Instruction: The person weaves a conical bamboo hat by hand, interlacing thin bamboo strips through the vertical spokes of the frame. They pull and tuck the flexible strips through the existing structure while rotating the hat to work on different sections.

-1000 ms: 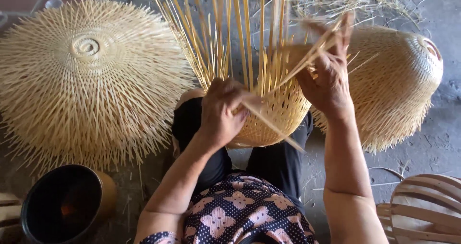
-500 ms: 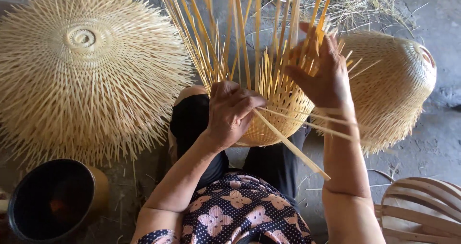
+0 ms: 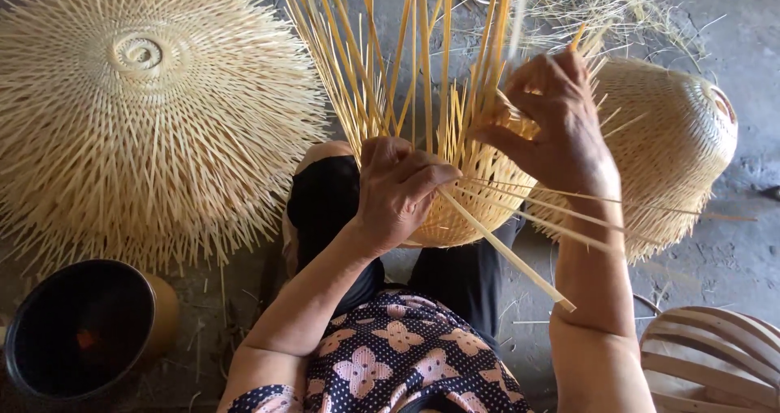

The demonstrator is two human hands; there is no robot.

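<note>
A half-woven bamboo basket (image 3: 479, 206) rests on my knees, its long upright splints (image 3: 390, 63) fanning upward. My left hand (image 3: 402, 189) is closed on the basket's near rim, pinching a flat bamboo strip (image 3: 508, 254) that sticks out down and to the right. My right hand (image 3: 556, 128) is over the basket's right side, fingers gripping thin splints among the uprights. A few thin splints trail out to the right under my right wrist.
A large round woven piece with spiky ends (image 3: 146, 112) lies on the ground at left. A finished domed basket (image 3: 674, 149) lies at right. A dark pot (image 3: 81, 332) sits at lower left, a slatted wooden frame (image 3: 715, 364) at lower right, loose shavings (image 3: 609, 6) above.
My right hand has come down from the tips of the splints to the basket's right rim, bending splints with it. My left hand has stayed on the near rim.
</note>
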